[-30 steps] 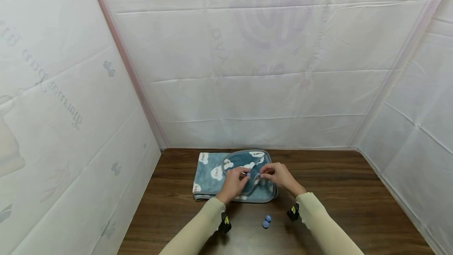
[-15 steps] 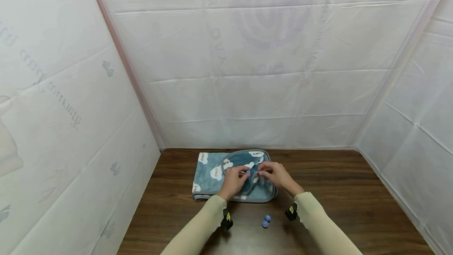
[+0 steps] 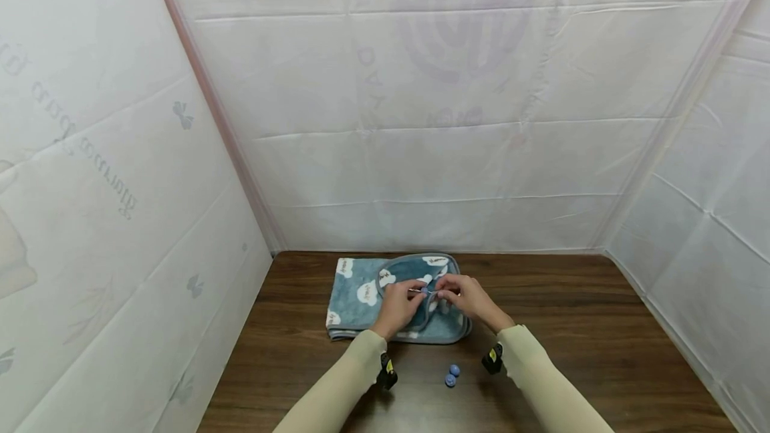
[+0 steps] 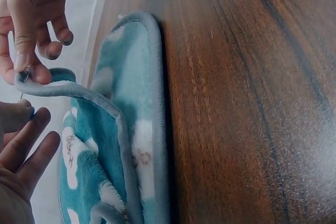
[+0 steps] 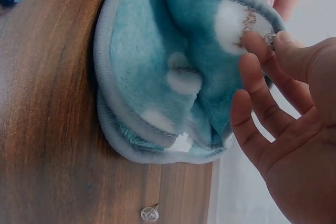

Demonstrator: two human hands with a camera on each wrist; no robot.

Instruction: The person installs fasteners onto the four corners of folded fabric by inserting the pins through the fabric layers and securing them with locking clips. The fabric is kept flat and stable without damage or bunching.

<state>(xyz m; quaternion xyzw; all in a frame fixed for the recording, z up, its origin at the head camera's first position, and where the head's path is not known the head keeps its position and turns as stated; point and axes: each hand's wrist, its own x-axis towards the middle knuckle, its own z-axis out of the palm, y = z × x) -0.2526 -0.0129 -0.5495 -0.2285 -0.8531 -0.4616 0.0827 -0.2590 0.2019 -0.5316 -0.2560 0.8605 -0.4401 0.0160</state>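
A folded teal blanket [image 3: 355,309] with white cloud shapes and grey piping lies on the table. My right hand [image 3: 473,297] pinches a pin with a clear round base [image 5: 270,39] at the blanket's raised edge, between thumb and index finger. The pin's thin metal point [image 4: 22,96] shows below the piping in the left wrist view, toward my left hand [image 3: 397,307]. That hand holds a small blue cap [image 3: 426,291] between thumb and fingers, close beside the edge. Its fingers hide most of the cap in the left wrist view.
Two blue caps [image 3: 451,377] sit on the wooden table [image 3: 571,339] in front of the blanket. Another clear-based pin [image 5: 149,213] lies on the wood in the right wrist view. White sheet walls [image 3: 445,172] stand behind and at both sides.
My right hand has moved slightly left with the blanket edge, narrowing the gap to the blue cap in my left hand. The left hand has barely shifted.
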